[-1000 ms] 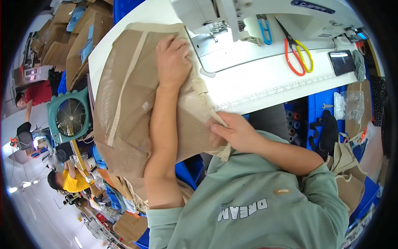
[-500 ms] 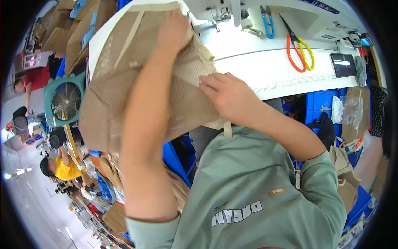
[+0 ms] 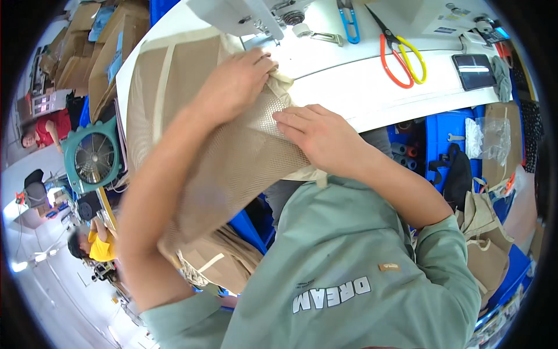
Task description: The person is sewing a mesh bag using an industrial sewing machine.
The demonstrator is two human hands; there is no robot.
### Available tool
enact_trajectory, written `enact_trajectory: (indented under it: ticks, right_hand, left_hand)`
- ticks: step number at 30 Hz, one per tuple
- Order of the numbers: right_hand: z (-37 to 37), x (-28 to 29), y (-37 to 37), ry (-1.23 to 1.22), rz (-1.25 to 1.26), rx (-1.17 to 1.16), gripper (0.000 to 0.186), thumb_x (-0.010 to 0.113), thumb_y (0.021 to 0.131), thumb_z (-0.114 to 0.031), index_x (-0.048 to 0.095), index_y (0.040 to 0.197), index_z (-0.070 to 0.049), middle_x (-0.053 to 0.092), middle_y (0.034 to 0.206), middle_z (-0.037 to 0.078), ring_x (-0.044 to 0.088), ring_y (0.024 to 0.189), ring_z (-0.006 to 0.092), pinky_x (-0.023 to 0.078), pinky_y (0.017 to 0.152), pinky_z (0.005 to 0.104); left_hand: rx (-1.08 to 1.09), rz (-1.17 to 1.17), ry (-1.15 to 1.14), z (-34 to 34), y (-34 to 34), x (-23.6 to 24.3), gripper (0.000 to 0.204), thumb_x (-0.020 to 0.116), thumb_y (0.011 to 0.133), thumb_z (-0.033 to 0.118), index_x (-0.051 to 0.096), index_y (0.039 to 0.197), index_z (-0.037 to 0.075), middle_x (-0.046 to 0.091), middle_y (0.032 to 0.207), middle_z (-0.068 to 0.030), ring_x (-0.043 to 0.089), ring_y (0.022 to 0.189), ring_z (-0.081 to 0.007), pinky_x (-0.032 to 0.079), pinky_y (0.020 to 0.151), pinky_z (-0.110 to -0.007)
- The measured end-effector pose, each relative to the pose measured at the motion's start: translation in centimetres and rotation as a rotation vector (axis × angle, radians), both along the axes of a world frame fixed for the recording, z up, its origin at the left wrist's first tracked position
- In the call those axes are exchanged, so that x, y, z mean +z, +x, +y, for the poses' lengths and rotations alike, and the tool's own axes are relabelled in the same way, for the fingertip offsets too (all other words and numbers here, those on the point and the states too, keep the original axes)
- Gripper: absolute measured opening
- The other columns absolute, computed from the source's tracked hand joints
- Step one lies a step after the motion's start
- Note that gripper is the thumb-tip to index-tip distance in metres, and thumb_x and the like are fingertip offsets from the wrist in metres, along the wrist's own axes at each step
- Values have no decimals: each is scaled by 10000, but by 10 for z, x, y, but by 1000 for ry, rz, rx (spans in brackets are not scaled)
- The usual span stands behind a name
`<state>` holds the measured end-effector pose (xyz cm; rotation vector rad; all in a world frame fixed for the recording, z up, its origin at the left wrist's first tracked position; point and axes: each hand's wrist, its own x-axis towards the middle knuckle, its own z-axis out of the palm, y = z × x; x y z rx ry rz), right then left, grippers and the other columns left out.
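A piece of beige mesh fabric (image 3: 226, 168) with cream binding strips drapes over the white table's left part and down past its front edge. My left hand (image 3: 241, 81) is closed on its bound edge, close beside the needle area of a white sewing machine (image 3: 232, 14). Lower down and to the right, my right hand (image 3: 328, 139) pinches the same edge between closed fingers; the thumb is mostly hidden. Gathered cream binding (image 3: 280, 86) shows between the two hands.
Thread snips (image 3: 349, 23), scissors (image 3: 401, 52) with red and yellow handles and a phone (image 3: 475, 71) lie on the white table (image 3: 349, 99). A green fan (image 3: 93, 157) stands left. Blue bins (image 3: 447, 139) sit below right. Two people are at far left.
My left hand has come down and nearer my right hand, drawing the mesh fabric toward me. The fabric's far edge has moved back from the top. My right hand stays on the edge.
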<state>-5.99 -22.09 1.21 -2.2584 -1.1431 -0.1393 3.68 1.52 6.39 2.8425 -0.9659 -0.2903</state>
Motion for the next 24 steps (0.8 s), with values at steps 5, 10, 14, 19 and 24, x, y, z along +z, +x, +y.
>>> enact_trajectory:
  ticks: [5,10,14,19,24]
  right_hand:
    - [-10,-6,-2,89,53,17,421,636,891,-78,685,1299,11,643,1454,96,607,1333,254,484,1110,397]
    - [3,-5,-14,53,45,-28,395,663,878,-44,695,1269,2,652,1436,89,610,1330,264,491,1087,414]
    - [6,1,-15,121,147,-76,385,687,850,-13,710,1233,-14,673,1391,84,628,1301,274,488,1069,427]
    - [10,11,0,177,191,-185,288,710,902,-59,704,1190,-40,688,1245,93,693,1101,289,559,913,417]
    - [18,15,39,236,229,-461,269,726,948,-182,700,1194,-77,667,1112,93,714,879,315,593,749,422]
  left_hand:
    - [95,-220,-503,8,-15,-47,263,630,1009,97,719,1254,56,655,1422,-125,618,1295,-348,448,1114,-466]
    - [93,-201,-539,21,-12,-50,194,597,1026,103,701,1172,29,663,1231,-157,591,1213,-348,438,1078,-447]
    - [72,-157,-541,24,0,-47,139,583,1023,123,667,1072,24,642,1115,-158,575,1165,-352,432,1051,-458]
    - [-7,-134,-489,28,11,-44,182,585,1014,191,655,1000,24,626,993,-131,567,1037,-358,420,999,-464]
    - [12,-58,-573,32,17,-45,230,566,1032,227,631,975,15,602,946,-140,551,979,-349,415,975,-459]
